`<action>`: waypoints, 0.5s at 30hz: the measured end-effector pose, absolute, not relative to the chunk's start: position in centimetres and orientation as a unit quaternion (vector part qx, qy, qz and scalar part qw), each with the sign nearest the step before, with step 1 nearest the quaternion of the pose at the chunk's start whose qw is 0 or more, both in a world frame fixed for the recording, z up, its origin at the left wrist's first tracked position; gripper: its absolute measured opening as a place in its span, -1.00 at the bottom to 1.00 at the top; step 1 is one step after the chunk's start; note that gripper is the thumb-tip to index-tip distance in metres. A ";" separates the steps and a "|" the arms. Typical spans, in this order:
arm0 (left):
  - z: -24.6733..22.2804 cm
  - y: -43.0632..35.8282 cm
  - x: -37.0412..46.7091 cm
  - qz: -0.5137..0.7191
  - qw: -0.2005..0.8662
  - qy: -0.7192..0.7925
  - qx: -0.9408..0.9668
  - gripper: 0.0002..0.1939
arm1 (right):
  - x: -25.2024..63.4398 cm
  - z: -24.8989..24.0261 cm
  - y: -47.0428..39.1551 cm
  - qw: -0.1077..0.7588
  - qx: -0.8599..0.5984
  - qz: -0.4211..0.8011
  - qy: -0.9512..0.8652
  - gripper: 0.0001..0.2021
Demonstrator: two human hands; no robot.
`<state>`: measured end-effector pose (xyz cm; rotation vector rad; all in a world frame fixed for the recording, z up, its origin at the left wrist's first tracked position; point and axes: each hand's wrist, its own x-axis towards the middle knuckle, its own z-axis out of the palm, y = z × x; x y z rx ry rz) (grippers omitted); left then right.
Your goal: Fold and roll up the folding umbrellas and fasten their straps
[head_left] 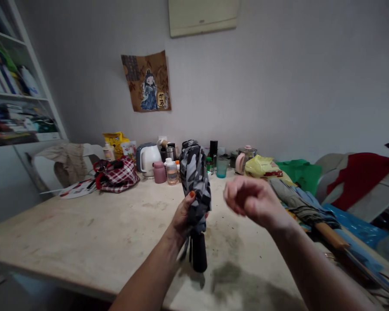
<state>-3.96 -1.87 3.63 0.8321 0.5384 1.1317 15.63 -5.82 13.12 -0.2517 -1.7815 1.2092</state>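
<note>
While the left hand [182, 212] grips the umbrella [195, 172], seemingly steadying it, the empty, half-curled right hand [254, 199] must probably reach in.

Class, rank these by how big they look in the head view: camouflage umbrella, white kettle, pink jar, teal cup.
1. Camouflage umbrella
2. White kettle
3. Pink jar and teal cup: too alike to rank

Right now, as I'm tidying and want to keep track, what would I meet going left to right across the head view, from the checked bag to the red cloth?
Checked bag → white kettle → clear bottle → camouflage umbrella in the left hand → teal cup → green bag → red cloth.
</note>
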 end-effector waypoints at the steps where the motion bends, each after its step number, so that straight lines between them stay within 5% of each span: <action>1: 3.2 -1.8 -3.8 0.497 0.741 0.222 0.392 -0.39 | 15.9 12.5 -4.2 0.539 -0.141 0.488 -0.672 -0.68; 3: 2.3 -1.7 -3.1 0.472 0.756 0.166 0.422 -0.35 | 15.8 11.1 -1.5 0.554 -0.184 0.507 -0.634 -0.56; 7: 1.1 -2.1 -1.1 0.412 0.775 0.098 0.469 -0.30 | 14.0 8.7 -0.5 0.426 -0.118 0.641 -0.628 -0.22; 15: 4.0 -4.6 -0.4 0.483 0.639 0.288 0.524 -0.36 | 11.8 9.3 -2.6 0.554 -0.252 0.590 -0.532 -0.50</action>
